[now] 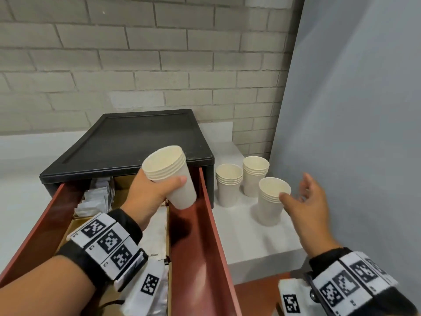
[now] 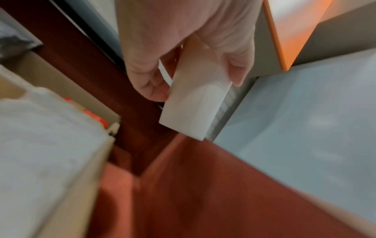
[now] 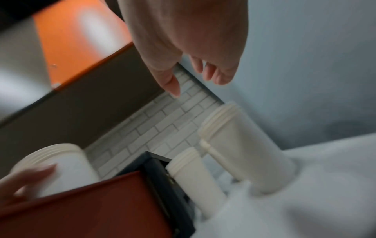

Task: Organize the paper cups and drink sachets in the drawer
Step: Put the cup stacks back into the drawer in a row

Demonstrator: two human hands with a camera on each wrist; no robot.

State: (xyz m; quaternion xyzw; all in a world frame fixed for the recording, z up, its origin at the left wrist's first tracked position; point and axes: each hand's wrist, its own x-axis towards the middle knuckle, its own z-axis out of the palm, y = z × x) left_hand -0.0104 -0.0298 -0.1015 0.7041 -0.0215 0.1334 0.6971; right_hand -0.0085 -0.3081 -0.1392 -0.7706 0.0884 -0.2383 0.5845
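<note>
So the left hand (image 1: 151,197) has its fingers and thumb wrapped round a nested stack of cups (image 1: 169,176), smooth off-white paper with ribbed rolled rims, tilted with the mouth toward the upper left, hovering over the right part of the open drawer (image 1: 205,242) mid-frame. The drawer is glossy reddish-brown inside, sliding out of a matte black box (image 1: 127,140) with a recessed lid. White crinkly sachets (image 1: 95,197) sit packed upright in a cardboard divider at the drawer's back left.

The right hand (image 1: 305,201) is spread loose and holding nothing, thumb just beside the rim of the nearest cup stack (image 1: 272,201). Two more stacks (image 1: 229,184) (image 1: 255,175) stand upright behind it on the white counter (image 1: 250,242), right of the box. Rough grey brick wall (image 1: 136,65) up top, smooth blue-grey panel (image 1: 353,110) on the right edge.
</note>
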